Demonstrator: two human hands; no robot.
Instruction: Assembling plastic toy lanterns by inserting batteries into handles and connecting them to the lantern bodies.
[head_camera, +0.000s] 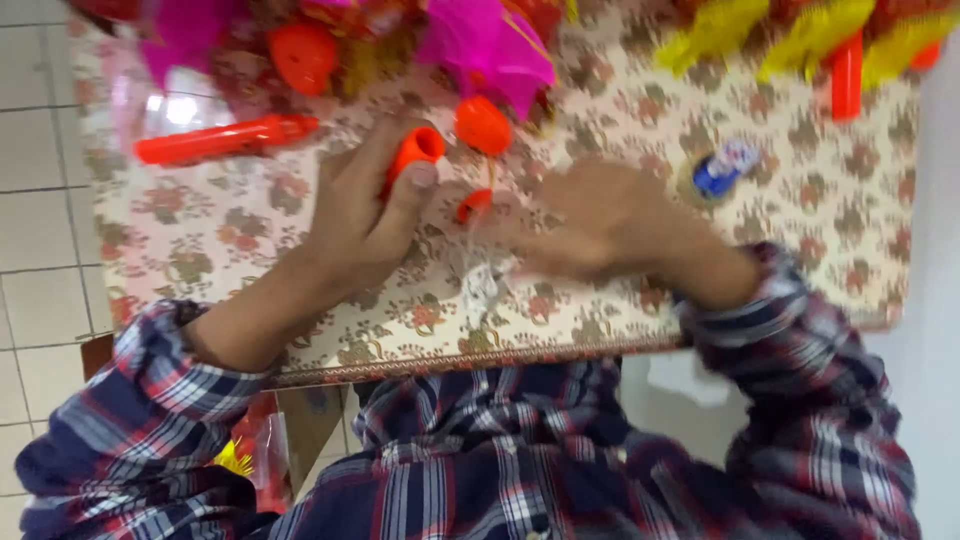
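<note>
Floral-patterned cloth covers the table (800, 200) under your hands. Your left hand (365, 215) reaches in from the lower left, fingers curled tight round a short orange tube (415, 152), thumb pressed on its side; its long axis tilts up and away from you, open end toward the far edge. Your right hand (600, 220) is blurred, so its fingers cannot be read, beside a small orange piece (474, 204).
</note>
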